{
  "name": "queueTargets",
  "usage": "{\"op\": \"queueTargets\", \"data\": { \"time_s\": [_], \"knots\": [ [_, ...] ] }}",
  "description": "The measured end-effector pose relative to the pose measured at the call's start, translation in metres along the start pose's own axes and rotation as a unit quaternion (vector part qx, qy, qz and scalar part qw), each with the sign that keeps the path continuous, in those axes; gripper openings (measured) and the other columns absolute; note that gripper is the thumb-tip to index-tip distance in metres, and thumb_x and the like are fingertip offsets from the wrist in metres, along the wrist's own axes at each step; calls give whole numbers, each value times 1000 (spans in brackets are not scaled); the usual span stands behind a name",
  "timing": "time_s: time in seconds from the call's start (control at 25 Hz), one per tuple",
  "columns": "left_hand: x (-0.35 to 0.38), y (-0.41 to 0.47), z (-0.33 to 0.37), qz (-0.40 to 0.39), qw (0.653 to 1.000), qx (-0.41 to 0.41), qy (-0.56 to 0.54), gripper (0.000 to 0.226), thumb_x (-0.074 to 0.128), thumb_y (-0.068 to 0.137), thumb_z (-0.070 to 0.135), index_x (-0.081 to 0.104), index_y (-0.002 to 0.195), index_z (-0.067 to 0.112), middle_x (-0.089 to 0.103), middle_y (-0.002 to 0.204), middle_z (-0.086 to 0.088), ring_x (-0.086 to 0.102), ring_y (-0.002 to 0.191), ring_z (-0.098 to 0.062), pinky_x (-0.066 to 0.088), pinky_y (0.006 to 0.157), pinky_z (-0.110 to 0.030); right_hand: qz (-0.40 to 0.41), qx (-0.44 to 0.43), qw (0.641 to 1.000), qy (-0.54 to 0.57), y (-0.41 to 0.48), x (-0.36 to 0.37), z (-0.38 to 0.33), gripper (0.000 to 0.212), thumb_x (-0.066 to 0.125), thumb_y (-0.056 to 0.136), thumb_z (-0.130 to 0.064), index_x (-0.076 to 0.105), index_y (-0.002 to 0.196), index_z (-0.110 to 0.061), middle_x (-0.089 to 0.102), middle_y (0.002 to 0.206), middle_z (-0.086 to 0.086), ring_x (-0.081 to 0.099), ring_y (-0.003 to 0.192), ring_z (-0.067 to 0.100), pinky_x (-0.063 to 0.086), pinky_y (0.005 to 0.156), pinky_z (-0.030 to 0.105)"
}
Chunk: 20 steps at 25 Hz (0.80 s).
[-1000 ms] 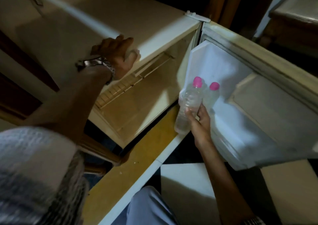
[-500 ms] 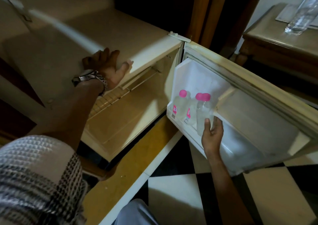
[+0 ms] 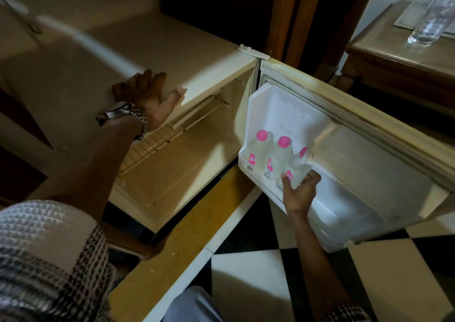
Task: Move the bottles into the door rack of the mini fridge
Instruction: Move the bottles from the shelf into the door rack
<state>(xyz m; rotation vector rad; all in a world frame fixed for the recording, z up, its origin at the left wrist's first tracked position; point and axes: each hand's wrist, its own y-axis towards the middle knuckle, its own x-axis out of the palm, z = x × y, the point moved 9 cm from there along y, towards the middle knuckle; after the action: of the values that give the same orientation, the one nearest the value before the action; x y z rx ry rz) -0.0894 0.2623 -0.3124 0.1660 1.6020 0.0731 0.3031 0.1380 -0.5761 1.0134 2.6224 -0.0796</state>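
- Both hands are seen from the head view: the left hand (image 3: 147, 97) is laid flat, fingers spread wide, on the front edge of the mini fridge (image 3: 128, 58) top, with nothing held.
- A metal wristwatch (image 3: 123, 114) is worn on the left wrist.
- The right hand (image 3: 299, 192) is wrapped around the lower body of the third bottle (image 3: 296, 171), thumb on its near side and fingers on its far side.
- That bottle is set at the right end of the door rack (image 3: 270, 191), tilted slightly, beside the rack's inner wall.
- Two more clear bottles with pink caps are stood upright in the same rack: the first bottle (image 3: 257, 150) at the hinge-side corner, and the second bottle (image 3: 277, 158) just beside it, between the other two.
- The fridge door (image 3: 369, 169) is swung fully open over the checkered floor (image 3: 246, 284).
- A wire shelf (image 3: 152, 144) is seen inside the cabinet.
- Another clear bottle (image 3: 430, 18) is stood on the wooden surface (image 3: 384, 50) at the upper right, well apart from the fridge.
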Motion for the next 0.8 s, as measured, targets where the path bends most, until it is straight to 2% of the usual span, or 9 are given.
{"op": "queueTargets", "data": {
  "time_s": [0.12,0.2,0.32,0.48,0.52,0.56,0.64,0.72,0.8],
  "knots": [
    [1,1,0,-1,1000,-2,-2,78,7,89,77,25,148,30,29,155,-7,27,143,-30,20,110,-54,-16,-54,998,-29,3,-3,-2,72,86,81,-9,48,142,-2,51,138,17,55,131,34,50,111,49],
    [0,1,-1,-1,1000,-4,0,78,6,88,77,26,148,30,30,155,-8,28,143,-31,21,110,-54,0,-55,996,-67,2,-3,-4,73,88,80,-11,50,142,-2,48,133,18,55,127,36,51,107,54],
    [0,-1,-1,-2,1000,-7,1,76,7,90,75,25,149,29,28,158,-8,26,145,-30,20,111,-53,19,-54,997,-48,-3,-12,-7,74,89,77,-9,48,137,0,53,131,16,56,123,36,53,100,58],
    [-3,-2,2,0,1000,-4,-4,73,10,93,72,25,149,28,27,157,-8,26,144,-30,20,111,-52,29,-9,998,-49,-36,-23,-34,81,84,84,-13,38,149,2,43,148,21,42,140,39,43,114,56],
    [-3,-2,2,-3,1000,-3,-5,72,11,93,71,25,149,28,28,157,-8,26,144,-30,20,111,-52,34,-42,995,-78,-53,-22,-60,77,81,86,-16,40,149,-1,45,146,20,42,137,37,41,116,50],
    [-3,-3,2,-5,1000,-1,-4,72,10,93,71,25,149,28,28,156,-8,27,143,-30,21,111,-53,28,-116,988,-100,-69,-18,-95,69,78,87,-20,45,147,-5,50,140,15,45,131,34,40,118,40],
    [-3,-3,1,-2,1000,-2,-2,72,11,93,71,26,149,28,29,156,-9,27,143,-30,22,111,-53,-47,-271,959,-68,-83,-5,-180,58,72,90,-32,51,141,-14,55,128,1,48,120,19,39,110,23],
    [-2,-2,1,-1,1000,-6,-5,74,12,92,72,26,150,28,27,158,-8,26,144,-30,21,111,-53,-95,-345,932,-50,-49,-1,-257,54,69,92,-39,55,139,-17,57,124,-2,46,115,12,45,98,22],
    [-1,0,0,-3,1000,-9,-12,77,11,90,74,26,150,29,27,159,-7,26,144,-30,20,112,-53,-58,-389,901,-184,16,0,-313,50,63,94,-42,61,135,-12,58,131,10,48,128,25,48,104,41]
  ]
}}
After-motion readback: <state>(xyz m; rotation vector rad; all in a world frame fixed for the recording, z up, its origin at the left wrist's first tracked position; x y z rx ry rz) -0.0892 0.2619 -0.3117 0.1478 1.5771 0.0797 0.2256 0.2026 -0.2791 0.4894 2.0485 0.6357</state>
